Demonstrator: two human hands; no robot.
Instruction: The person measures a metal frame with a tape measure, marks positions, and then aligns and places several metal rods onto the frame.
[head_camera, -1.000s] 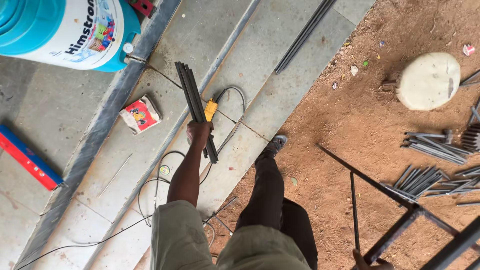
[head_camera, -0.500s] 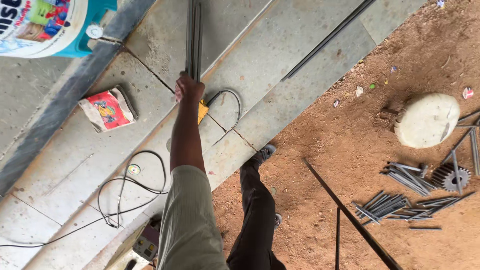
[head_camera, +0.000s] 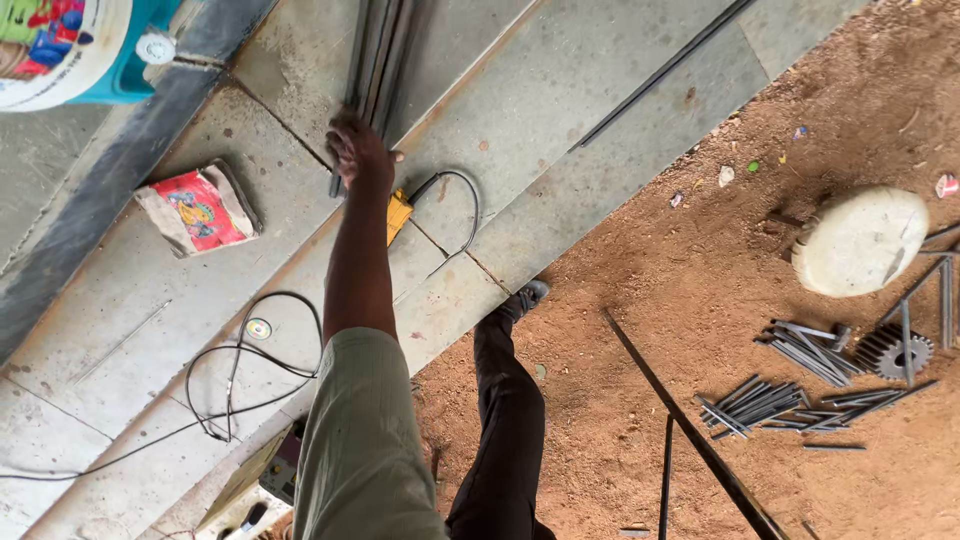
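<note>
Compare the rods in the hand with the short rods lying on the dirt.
The held rods are long, running out of the top of the picture; the dirt rods are short cut pieces. The held rods form one tight bundle gripped by the left hand over the concrete slab; the dirt rods lie loose in scattered piles. Both are dark, straight metal.

A red packet (head_camera: 200, 208) with a colourful print is lying at left; dark grey rods (head_camera: 378, 50) are showing above a yellow tool (head_camera: 398, 214), and reddish-brown soil (head_camera: 700, 300) is spreading right.
</note>
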